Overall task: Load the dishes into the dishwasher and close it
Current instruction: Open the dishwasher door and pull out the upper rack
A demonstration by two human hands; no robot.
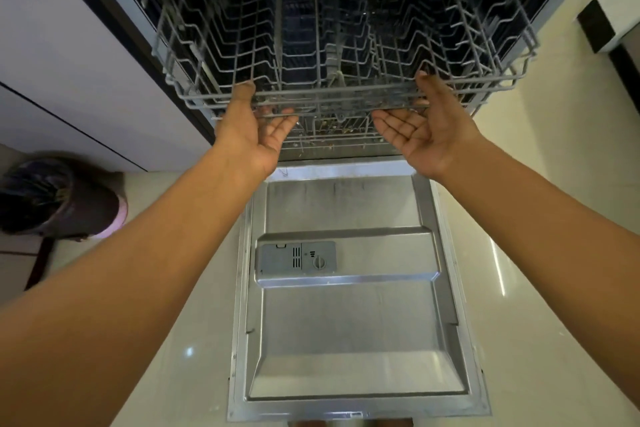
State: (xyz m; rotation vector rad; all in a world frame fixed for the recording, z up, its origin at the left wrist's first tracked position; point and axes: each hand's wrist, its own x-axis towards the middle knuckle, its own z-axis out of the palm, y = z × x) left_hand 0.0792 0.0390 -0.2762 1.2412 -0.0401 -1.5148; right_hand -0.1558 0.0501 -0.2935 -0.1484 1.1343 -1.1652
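Note:
The dishwasher stands open with its steel door folded flat toward me. A grey wire upper rack is pulled partly out and holds no dishes. My left hand is palm-up at the rack's front rim on the left, thumb over the top wire and fingers under it. My right hand mirrors it on the right, thumb on the rim and straight fingers below. A lower rack shows beneath, mostly hidden. No dishes are in view.
A grey detergent dispenser sits in the door's inner panel. A dark bin with a black liner stands on the pale floor at the left. White cabinet fronts flank the dishwasher on the left; a dark-edged unit stands at the right.

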